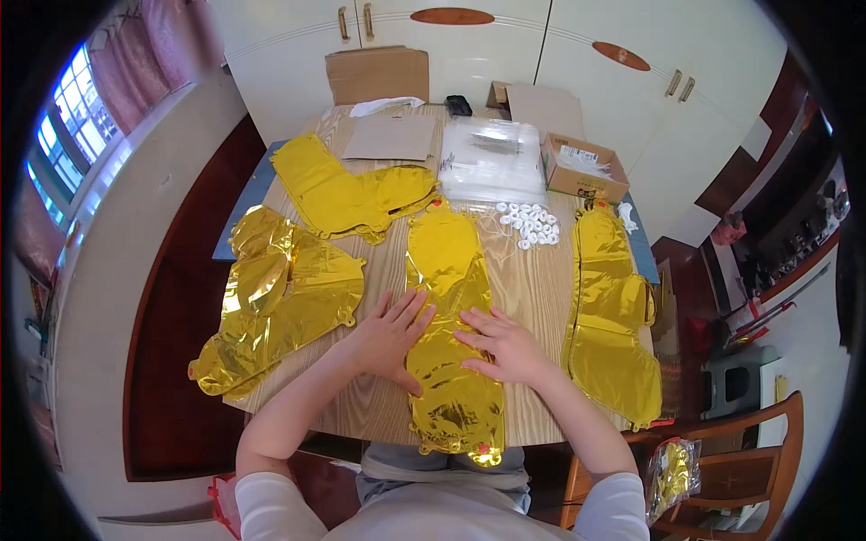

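Observation:
A flat, folded gold foil balloon (446,361) lies lengthwise before me on the wooden table, its near end at the front edge. My left hand (388,341) rests on its left side, fingers spread. Opposite it, my right hand (507,347) presses on the right side with the fingers apart. Neither hand grips anything. More flat gold foil balloons lie around: a crinkled one (289,302) at the left, an L-shaped one (343,194) at the far left, and a stack or folded one (613,316) along the right edge.
White rings with string (530,225) lie in a heap right of centre. Behind them are clear plastic bags (492,162) and an open cardboard box (586,183). Cardboard sheets (390,137) lie at the back. A wooden chair (740,469) holding a bagged gold item stands at the near right.

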A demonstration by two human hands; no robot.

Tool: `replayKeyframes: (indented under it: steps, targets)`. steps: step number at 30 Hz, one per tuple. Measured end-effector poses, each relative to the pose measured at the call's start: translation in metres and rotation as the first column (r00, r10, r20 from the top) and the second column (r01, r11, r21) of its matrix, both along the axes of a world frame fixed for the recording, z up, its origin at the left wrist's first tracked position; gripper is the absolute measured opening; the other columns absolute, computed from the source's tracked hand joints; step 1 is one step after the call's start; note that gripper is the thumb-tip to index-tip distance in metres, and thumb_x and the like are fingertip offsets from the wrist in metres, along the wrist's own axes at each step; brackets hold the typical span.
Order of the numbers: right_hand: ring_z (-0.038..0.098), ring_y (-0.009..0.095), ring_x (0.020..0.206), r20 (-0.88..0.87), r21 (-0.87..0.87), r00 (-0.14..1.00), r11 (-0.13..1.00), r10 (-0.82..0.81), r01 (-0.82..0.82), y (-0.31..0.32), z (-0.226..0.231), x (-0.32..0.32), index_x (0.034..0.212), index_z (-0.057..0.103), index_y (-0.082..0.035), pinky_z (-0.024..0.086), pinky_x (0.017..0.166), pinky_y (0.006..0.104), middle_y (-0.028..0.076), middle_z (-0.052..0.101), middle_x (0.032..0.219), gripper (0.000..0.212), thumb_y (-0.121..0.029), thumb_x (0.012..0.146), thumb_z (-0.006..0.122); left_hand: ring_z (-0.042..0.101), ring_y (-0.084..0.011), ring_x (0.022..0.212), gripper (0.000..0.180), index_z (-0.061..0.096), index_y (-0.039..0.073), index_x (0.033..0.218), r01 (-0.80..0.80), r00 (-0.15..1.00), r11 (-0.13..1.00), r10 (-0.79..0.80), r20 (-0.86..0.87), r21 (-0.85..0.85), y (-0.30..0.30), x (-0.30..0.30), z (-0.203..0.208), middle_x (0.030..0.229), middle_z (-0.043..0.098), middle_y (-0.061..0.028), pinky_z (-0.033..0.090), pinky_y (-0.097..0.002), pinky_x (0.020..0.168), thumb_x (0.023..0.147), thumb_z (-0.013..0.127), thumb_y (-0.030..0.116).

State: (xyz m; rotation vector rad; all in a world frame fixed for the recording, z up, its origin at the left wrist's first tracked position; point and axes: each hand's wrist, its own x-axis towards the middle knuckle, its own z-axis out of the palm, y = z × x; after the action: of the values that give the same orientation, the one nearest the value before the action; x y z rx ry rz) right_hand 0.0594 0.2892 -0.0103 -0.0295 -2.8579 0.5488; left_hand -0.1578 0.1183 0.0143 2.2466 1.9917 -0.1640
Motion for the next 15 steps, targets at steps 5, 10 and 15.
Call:
replayKeyframes:
  steps: [5,10,15]
  targets:
    - [0.046,0.03,0.133,-0.019,-0.003,1.0,1.0,0.004,-0.004,0.0005,-0.0014,0.0003,0.129,0.061,-0.015,0.032,0.113,0.049,0.014,0.049,0.142,0.052,-0.044,0.085,0.067,0.011,-0.0426,0.146,0.137,0.015,-0.001,0.151,0.01,1.0,0.998,-0.01,-0.006,-0.06,-0.0009,-0.0009,0.0067,0.156,0.013,-0.0279,0.013,-0.0597,0.115,0.055,0.069,0.079]
    - [0.047,0.031,0.132,-0.025,-0.002,1.0,1.0,0.007,-0.007,0.0001,0.0004,0.0005,0.128,0.061,-0.016,0.032,0.112,0.0493,0.015,0.05,0.142,0.052,-0.044,0.085,0.068,0.011,-0.0461,0.145,0.14,0.014,-0.002,0.151,0.045,0.999,0.996,-0.044,0.008,-0.072,-0.0012,-0.0042,0.009,0.155,0.013,-0.0309,0.012,-0.0601,0.115,0.052,0.069,0.081]
    - [0.047,0.032,0.131,-0.036,-0.004,0.999,1.0,0.011,-0.011,0.0003,-0.0006,-0.0005,0.128,0.062,-0.016,0.032,0.112,0.0495,0.015,0.05,0.141,0.052,-0.045,0.085,0.068,0.011,-0.0459,0.145,0.136,0.015,0.0,0.151,-0.013,0.997,0.997,0.019,0.077,-0.075,0.002,-0.0054,0.0046,0.155,0.013,-0.0304,0.013,-0.0615,0.114,0.055,0.069,0.08]
